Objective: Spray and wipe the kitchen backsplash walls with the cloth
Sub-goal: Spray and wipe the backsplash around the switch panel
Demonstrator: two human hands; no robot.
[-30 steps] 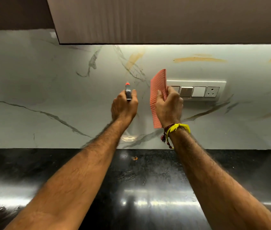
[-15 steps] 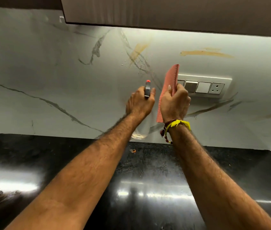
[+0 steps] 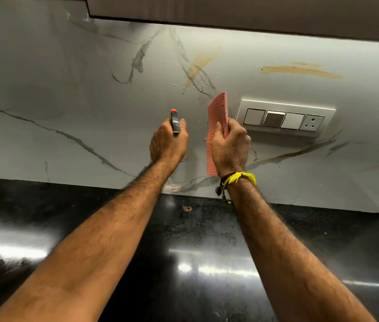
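Far left, the wall (image 3: 44,84) is pale marble with thin grey veins running down toward the black glossy counter (image 3: 183,263), which throws back bright glare patches. A dark cabinet (image 3: 242,10) overhangs the top of the wall.

Your left hand (image 3: 168,141) is raised in front of the wall with its fingers curled tight round the sprayer (image 3: 175,122). Only the dark head and the red nozzle tip show above your knuckles, the tip aimed up at the wall. The bottle's clear body is a faint blur below your wrist.

Just above and right of the nozzle, fine droplets (image 3: 192,82) bead on the marble over an orange-brown smear (image 3: 201,65) that slants across a grey vein.

Your right hand (image 3: 229,147) pinches the cloth (image 3: 217,117) between thumb and curled fingers. The cloth is pink, ribbed, thin and rectangular. It stands upright, with one end rising above your fist and the other hanging below it, near the wall; whether it touches, you cannot tell. A yellow and red thread band (image 3: 237,178) circles that wrist.

Right of the cloth sits a switch plate (image 3: 286,118). Above it runs a longer orange streak (image 3: 300,70).
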